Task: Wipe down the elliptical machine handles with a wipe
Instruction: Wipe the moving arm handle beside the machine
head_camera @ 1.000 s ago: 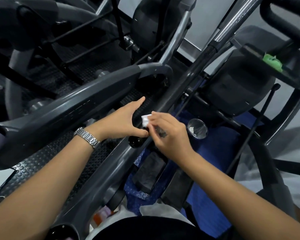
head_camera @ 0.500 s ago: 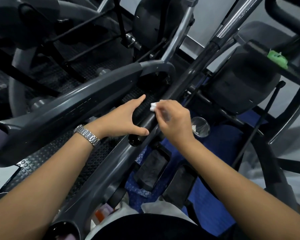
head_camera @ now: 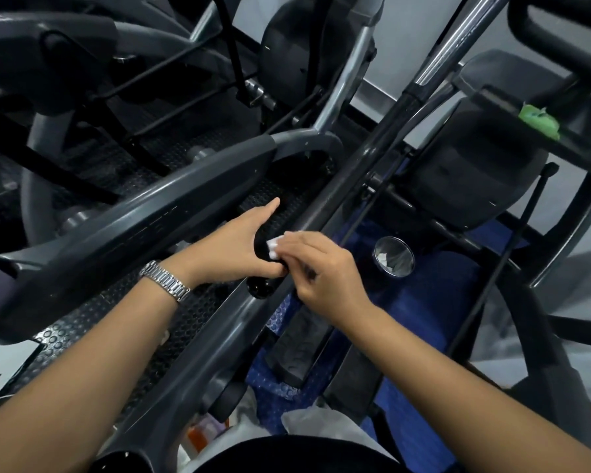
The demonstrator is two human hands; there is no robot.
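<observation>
Your bare forearms reach forward and converge, your left hand [head_camera: 236,247] wrapped round the handle [head_camera: 260,287], thumb across its near side and index finger stretched forward, your right hand [head_camera: 325,271] knuckles up, fingers curled, pinching the wipe [head_camera: 274,246] just beside the left thumb.

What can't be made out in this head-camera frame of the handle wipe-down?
Head view:
White wipe: only a corner shows; the right hand pinching it covers the rest.
Black round-ended handle: the stretch under the left hand and right hand is hidden; its cleanliness cannot be judged.
Green crumpled object on the far shelf: too small and blurred to identify.
Orange-and-white items near the bottom edge: mostly blocked by the grey frame bar.
</observation>
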